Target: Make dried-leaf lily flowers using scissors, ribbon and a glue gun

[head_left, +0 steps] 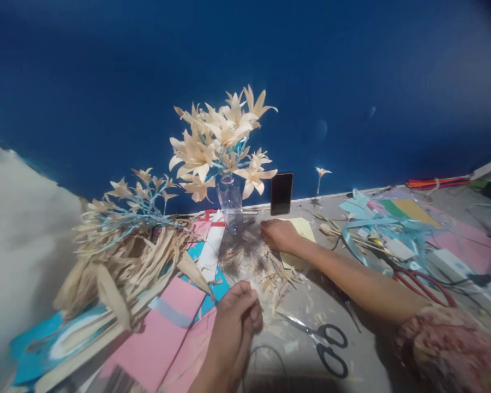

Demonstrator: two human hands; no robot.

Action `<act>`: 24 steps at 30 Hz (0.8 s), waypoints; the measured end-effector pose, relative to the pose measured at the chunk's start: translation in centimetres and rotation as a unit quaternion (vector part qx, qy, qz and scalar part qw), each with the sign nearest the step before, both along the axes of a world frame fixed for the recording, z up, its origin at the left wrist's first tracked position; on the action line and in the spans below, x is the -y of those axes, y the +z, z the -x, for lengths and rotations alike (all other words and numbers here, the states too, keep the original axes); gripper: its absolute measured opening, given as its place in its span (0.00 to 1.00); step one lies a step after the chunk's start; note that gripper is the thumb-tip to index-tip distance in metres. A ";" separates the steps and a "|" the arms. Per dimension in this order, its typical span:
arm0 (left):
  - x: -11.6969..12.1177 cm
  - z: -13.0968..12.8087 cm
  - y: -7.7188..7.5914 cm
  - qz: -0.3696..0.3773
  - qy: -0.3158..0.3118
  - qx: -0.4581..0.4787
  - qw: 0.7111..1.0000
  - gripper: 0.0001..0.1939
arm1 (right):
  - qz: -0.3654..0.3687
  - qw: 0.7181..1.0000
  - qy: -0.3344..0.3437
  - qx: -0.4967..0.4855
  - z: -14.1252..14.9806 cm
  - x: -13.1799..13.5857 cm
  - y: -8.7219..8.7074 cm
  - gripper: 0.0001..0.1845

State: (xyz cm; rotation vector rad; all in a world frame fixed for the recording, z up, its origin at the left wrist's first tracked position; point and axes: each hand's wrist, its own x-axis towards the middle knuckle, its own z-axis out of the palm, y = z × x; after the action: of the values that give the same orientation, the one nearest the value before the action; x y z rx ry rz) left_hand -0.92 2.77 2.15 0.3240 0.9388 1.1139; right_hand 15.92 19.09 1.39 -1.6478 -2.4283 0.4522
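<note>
My left hand (238, 314) is raised over the near part of the table, its fingers curled and thumb pressed against them. What they pinch, if anything, is too small to make out. Farther out, my right hand (281, 236) reaches to the left edge of a yellow paper (306, 229), fingers bent together; their tips are mostly hidden. Between the hands lie dry husk scraps (276, 281). Black-handled scissors (321, 338) rest with blades apart, right of my left hand. Just beyond my right hand is a clear vase (230, 204) full of cream husk flowers (225, 128).
A phone (281, 194) leans upright against the blue wall. At left, dried husks (143, 262) and blue-stemmed flowers (141, 199) pile up beside pink paper (159, 341). Blue ribbon (393, 226) and red-handled scissors (427, 284) lie at right. One small flower (319, 177) stands near the wall.
</note>
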 end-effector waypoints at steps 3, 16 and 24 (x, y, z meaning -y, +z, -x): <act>0.0 0.2 -0.1 0.002 0.000 0.009 1.000 0.15 | 0.023 0.997 -0.037 -0.064 -0.3 -0.4 -0.3 0.06; 0.5 -0.5 1.4 -0.144 -0.012 -0.101 0.984 0.11 | 0.303 0.672 -0.151 -0.659 -1.0 10.9 4.6 0.19; 3.0 -1.9 1.7 -0.183 -0.003 -0.184 0.966 0.09 | 0.222 0.645 -0.187 -0.707 1.3 16.6 4.4 0.16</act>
State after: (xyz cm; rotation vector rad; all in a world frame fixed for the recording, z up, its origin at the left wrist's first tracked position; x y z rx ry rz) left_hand 0.94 -0.23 3.80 0.8596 1.0517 1.2445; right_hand 14.66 2.50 5.80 -1.0011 -0.7795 1.5550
